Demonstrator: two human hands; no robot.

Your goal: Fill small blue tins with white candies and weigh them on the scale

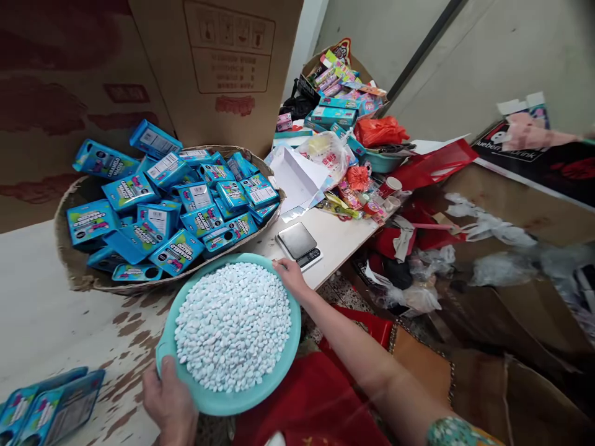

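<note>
Between my two hands is a turquoise plastic basin point(232, 401), heaped with small white and pale blue candies point(232, 328). My left hand point(170, 396) grips its rim at the lower left, thumb over the edge. At the upper right of the rim, my right hand point(290, 277) is closed on the edge, the fingers partly hidden. A small digital scale point(298, 243) lies on the table just beyond my right hand. Beside the basin, a cut-down cardboard box point(74, 263) is piled with blue candy packets point(193, 220).
More blue packets point(51, 406) lie at the table's lower left. A large carton point(232, 118) stands behind the box. Packages, plastic bags point(328, 155) and a red bag point(379, 131) crowd the table's far end. Plastic bags and cardboard point(502, 396) litter the floor at right.
</note>
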